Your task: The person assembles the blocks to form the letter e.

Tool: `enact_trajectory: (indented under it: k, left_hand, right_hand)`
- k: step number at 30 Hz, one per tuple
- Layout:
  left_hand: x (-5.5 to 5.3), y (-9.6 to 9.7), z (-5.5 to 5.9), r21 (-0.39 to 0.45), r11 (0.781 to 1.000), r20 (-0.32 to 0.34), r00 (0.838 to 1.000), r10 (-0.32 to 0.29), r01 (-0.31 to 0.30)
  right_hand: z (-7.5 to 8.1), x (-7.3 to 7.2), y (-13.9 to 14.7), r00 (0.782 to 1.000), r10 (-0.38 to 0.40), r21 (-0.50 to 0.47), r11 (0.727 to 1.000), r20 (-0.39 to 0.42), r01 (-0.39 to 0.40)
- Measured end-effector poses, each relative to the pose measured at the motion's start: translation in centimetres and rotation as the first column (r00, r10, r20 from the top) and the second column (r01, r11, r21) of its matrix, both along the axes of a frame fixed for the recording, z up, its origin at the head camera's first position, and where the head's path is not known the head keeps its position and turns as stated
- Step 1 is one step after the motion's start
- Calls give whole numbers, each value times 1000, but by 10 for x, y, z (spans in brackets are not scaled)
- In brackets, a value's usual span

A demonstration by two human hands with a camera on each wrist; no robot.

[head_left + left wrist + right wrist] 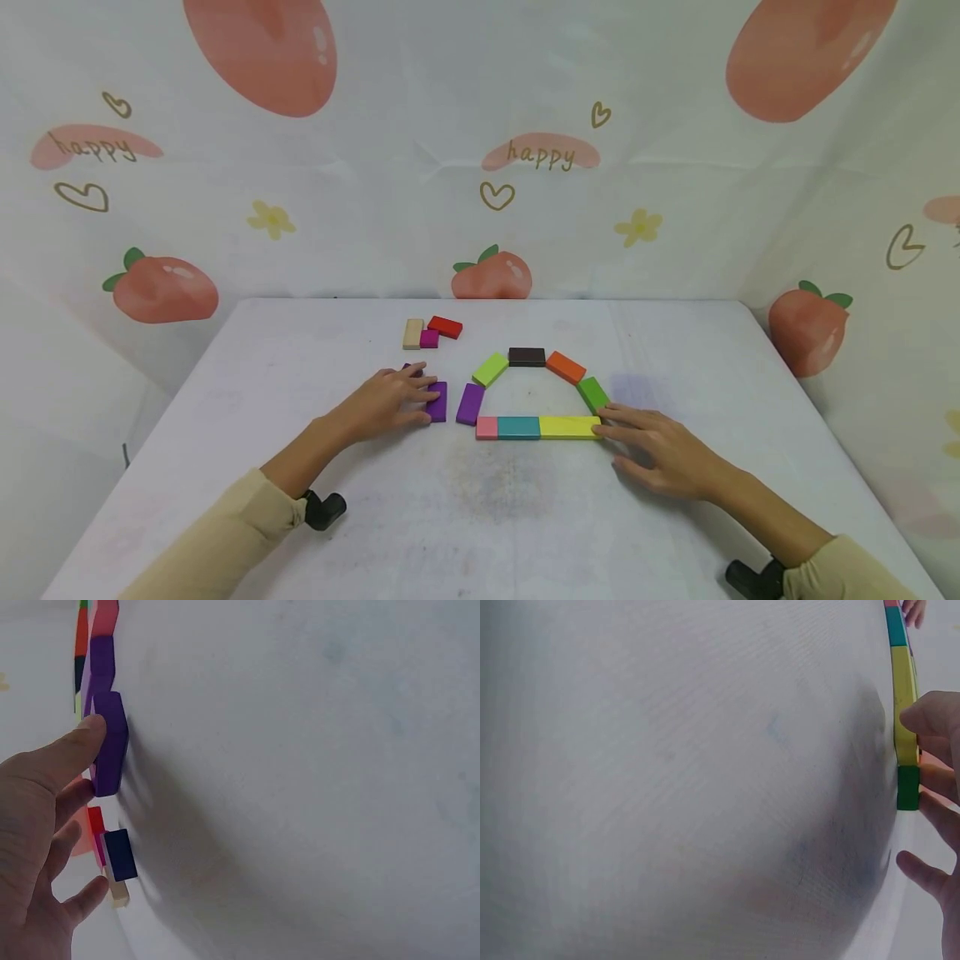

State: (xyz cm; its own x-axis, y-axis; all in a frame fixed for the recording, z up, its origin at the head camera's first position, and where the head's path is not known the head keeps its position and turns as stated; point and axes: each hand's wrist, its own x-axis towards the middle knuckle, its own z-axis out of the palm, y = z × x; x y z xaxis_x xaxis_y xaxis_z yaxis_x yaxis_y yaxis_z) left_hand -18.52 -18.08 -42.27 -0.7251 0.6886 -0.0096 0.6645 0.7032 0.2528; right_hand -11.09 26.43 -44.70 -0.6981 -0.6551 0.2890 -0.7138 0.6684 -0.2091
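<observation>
My left hand (393, 404) is at a purple block (438, 402), also seen as a purple block (111, 746) in the left wrist view. The thumb is against its face, with a finger at its lower end. Behind those fingers sits a dark blue block (120, 855), mostly hidden in the head view. My right hand (660, 452) has its fingers spread, fingertips touching the right end of the yellow block (568, 427) and the lower end of the green block (592, 395). Its thumb stands apart from the fingers. Part of the green block is hidden by the fingers.
A teal block (518, 428) and a pink block (487, 428) continue the yellow one's row. Another purple block (470, 404), a lime block (491, 369), a black block (527, 357) and an orange block (566, 367) arch behind. Beige (412, 334), magenta (429, 339) and red blocks (446, 327) lie farther back.
</observation>
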Motion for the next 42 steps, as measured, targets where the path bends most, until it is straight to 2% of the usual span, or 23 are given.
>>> enact_trajectory:
  k: [8,19,28,35,42]
  left_hand:
    - [15,-2,0,23,999,17,1000,-25,25]
    - [38,-6,-5,30,993,-47,993,-110,111]
    - [51,3,-6,6,976,-173,961,-214,218]
    - [57,10,-4,0,976,-157,964,-216,218]
    - [61,16,-5,-4,970,-185,953,-239,242]
  right_hand:
    - [0,0,-1,1000,-3,2,1000,6,3]
    - [0,0,-1,1000,-1,0,1000,3,1]
    - [0,1,-1,1000,-4,-2,1000,10,4]
    - [1,2,-1,1000,-15,6,1000,15,15]
    - [1,2,-1,999,-31,15,999,27,30]
